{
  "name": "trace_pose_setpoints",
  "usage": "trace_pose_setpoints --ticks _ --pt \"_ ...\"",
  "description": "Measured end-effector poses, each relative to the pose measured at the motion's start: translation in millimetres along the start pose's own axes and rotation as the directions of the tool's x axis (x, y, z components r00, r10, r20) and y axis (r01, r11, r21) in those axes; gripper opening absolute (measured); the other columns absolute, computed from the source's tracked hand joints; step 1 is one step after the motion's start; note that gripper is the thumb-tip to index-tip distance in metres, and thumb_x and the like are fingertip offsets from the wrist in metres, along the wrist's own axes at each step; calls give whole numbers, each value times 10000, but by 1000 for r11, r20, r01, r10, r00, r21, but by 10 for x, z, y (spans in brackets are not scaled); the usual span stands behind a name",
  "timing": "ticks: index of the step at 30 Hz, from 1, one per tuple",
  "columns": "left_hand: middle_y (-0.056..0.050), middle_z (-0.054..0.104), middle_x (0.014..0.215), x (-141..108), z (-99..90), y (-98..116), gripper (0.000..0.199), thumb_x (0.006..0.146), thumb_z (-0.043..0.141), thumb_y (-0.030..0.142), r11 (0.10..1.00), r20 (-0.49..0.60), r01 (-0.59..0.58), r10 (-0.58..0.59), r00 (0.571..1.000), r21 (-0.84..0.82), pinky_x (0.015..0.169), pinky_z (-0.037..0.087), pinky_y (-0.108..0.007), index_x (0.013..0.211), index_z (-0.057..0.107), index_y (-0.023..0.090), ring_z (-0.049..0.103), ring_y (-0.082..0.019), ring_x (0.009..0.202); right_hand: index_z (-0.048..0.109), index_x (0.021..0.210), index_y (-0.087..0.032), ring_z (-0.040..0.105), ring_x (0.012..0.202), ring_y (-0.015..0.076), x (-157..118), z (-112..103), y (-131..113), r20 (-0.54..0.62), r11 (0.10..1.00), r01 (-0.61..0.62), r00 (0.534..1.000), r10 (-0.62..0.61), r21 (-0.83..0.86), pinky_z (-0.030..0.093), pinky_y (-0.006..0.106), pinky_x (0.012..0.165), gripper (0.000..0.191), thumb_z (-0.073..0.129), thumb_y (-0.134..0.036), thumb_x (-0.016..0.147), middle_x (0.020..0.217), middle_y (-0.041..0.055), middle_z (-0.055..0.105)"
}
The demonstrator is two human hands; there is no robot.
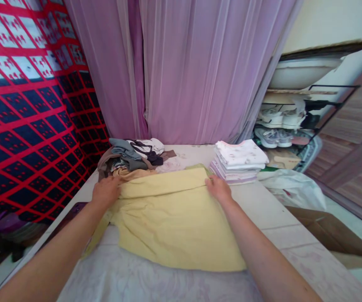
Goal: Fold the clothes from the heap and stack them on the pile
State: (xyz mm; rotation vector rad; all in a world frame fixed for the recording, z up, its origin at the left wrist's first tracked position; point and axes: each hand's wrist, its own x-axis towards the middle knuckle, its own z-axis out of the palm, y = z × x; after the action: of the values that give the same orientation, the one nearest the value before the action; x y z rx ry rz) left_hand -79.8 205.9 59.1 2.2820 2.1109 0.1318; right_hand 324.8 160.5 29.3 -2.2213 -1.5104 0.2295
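Observation:
A yellow shirt (174, 226) lies spread on the table in front of me, its far edge folded over in a long band. My left hand (107, 192) grips the band's left end, with the fingertips partly hidden by the hand itself. At the other end, my right hand (219, 189) pinches the fold between thumb and fingers. A narrow sleeve-like piece hangs down at the lower left of the cloth, and some creases run across its left half.
Beyond my left hand is a loose heap of clothes (130, 153). A neat stack of folded white clothes (239, 157) stands near my right hand. Purple curtains (196, 75) hang behind the table (281, 209). Right of it are a shoe rack (332, 111) and an open cardboard box (329, 228).

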Motion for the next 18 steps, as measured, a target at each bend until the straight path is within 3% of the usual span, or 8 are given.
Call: trace_pose_setpoints --ticks 2,4,6,8,10,12,18 --pt "-152 583 1244 -45 165 155 437 795 442 244 987 -118 -121 133 984 105 955 371 -498 1200 588 170 511 -357 1156 579 1210 -203 573 1043 255 -32 95 -35 -70 995 64 995 -69 -73 421 349 866 379 427 -322 884 1121 118 642" --pt "-138 521 1345 -96 395 223 433 854 401 287 957 -169 -262 280 945 123 1039 310 -481 1231 578 166 438 -325 1256 527 1279 -163 493 1186 248 -111 210 -117 -116 972 199 970 -213 -122 358 360 990 426 406 -284 889 1285 130 560" --pt "-121 450 1423 -135 644 224 480 897 360 378 936 -153 -337 349 924 102 1080 272 -464 1293 535 170 358 -301 1331 486 1326 -146 397 1292 234 -204 350 -238 -23 915 382 921 -388 -130 276 380 1070 458 382 -280 901 1402 126 462" --pt "-117 390 1467 -159 853 193 540 912 332 436 946 -99 -310 319 943 95 1076 275 -476 1366 461 172 324 -300 1357 415 1389 -171 279 1371 222 -270 506 -359 142 827 556 828 -542 -87 186 416 1117 506 376 -339 913 1491 103 342" --pt "-108 337 1496 -168 978 165 566 921 320 452 960 -57 -259 266 962 105 1079 260 -487 1410 402 179 294 -303 1373 359 1423 -190 191 1407 214 -283 650 -431 251 778 626 763 -596 -58 106 455 1132 548 352 -414 923 1528 88 264" --pt "-98 300 1514 -168 1018 155 572 923 324 455 966 -34 -231 236 971 116 1088 240 -488 1425 378 187 265 -304 1387 331 1437 -188 143 1420 215 -244 750 -426 282 784 616 768 -575 -78 49 481 1133 578 318 -462 929 1538 88 235" --pt "-84 284 1522 -148 982 167 573 923 322 460 970 -4 -215 217 976 112 1094 225 -488 1434 363 204 247 -298 1395 257 1469 -214 115 1424 244 -63 744 -180 241 879 440 887 -394 -183 61 491 1119 617 259 -522 934 1557 97 163"
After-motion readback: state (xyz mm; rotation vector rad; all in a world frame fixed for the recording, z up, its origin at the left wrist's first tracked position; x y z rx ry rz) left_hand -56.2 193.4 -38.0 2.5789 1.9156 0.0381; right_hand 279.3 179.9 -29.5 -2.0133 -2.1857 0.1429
